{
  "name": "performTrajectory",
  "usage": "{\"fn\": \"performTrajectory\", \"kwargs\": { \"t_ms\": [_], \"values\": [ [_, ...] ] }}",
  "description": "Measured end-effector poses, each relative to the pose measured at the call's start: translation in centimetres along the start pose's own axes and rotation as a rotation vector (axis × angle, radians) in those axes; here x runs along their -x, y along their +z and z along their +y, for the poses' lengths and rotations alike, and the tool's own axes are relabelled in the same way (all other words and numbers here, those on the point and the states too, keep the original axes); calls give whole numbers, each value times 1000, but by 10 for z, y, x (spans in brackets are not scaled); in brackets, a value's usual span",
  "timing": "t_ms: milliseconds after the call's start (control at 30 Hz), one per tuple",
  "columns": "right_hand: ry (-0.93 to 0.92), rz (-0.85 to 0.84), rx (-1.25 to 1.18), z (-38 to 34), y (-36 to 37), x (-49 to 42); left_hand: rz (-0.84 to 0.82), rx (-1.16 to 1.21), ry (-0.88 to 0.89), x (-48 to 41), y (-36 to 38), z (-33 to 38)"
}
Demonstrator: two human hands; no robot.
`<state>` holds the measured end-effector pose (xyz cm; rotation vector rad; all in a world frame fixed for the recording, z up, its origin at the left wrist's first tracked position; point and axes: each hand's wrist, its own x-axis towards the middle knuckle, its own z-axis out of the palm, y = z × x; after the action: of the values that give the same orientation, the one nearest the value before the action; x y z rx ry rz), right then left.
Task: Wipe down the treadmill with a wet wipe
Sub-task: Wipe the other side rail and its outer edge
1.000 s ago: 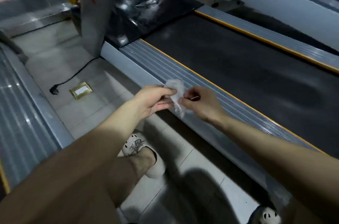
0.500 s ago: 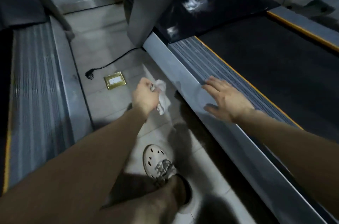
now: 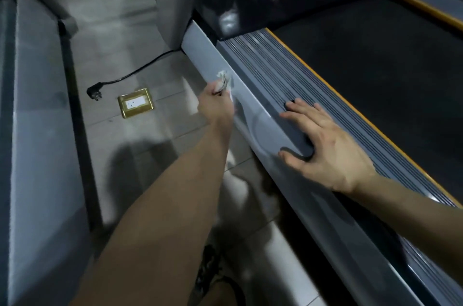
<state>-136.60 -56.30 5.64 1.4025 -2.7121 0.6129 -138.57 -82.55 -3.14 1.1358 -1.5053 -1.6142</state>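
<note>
Head view: my left hand is pinching the wipe against the treadmill, right hand bracing flat, fingers spread. I'm aiming for long strokes.

I see my left hand, arm stretched forward, gripping the wet wipe against the treadmill side. My right hand lies flat on the treadmill edge, fingers spread.

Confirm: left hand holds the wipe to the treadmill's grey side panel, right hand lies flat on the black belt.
Wrong surface: the head view shows the right hand flat on the ribbed side rail. The left hand does hold the wipe to the side panel.
</note>
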Motion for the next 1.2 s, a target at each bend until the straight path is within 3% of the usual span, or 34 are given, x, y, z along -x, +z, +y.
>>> {"fn": "performTrajectory", "kwargs": {
  "t_ms": [67, 267, 333, 433, 500, 667, 767, 833, 933, 1033, 1100, 1200],
  "values": [
    [-1, 11, -5, -2, 0, 0, 36, 20, 32, 42, 0, 1],
    [11, -3, -27, -6, -3, 0, -151, -127, 414, 191, -28, -52],
    [22, -5, -53, -6, -5, 1, -249, -118, 346, 165, -19, -40],
    [23, -17, -84, -5, -4, 1, -239, -263, 148, 75, -11, -1],
    [29, -28, -93, -5, -5, 0, -248, -235, 107, 51, -9, 19],
    [31, -37, -94, -9, -6, 1, -246, 53, 145, 196, -19, -2],
    [36, -34, -98, -10, -8, 1, -383, 94, 262, 290, -36, -29],
    [36, -40, -94, -11, -9, 1, -368, 126, 289, 272, -30, -34],
    [37, -51, -95, -11, -9, 0, -237, 2, 159, 157, -7, -22],
    [51, -59, -91, -10, -10, -2, -266, -61, 95, 68, 1, -13],
    [52, -53, -79, -10, -10, -1, -288, -15, 149, 77, 1, -18],
    [49, -50, -65, -12, -9, -1, -294, 57, 270, 165, -4, -43]
  ]
}}
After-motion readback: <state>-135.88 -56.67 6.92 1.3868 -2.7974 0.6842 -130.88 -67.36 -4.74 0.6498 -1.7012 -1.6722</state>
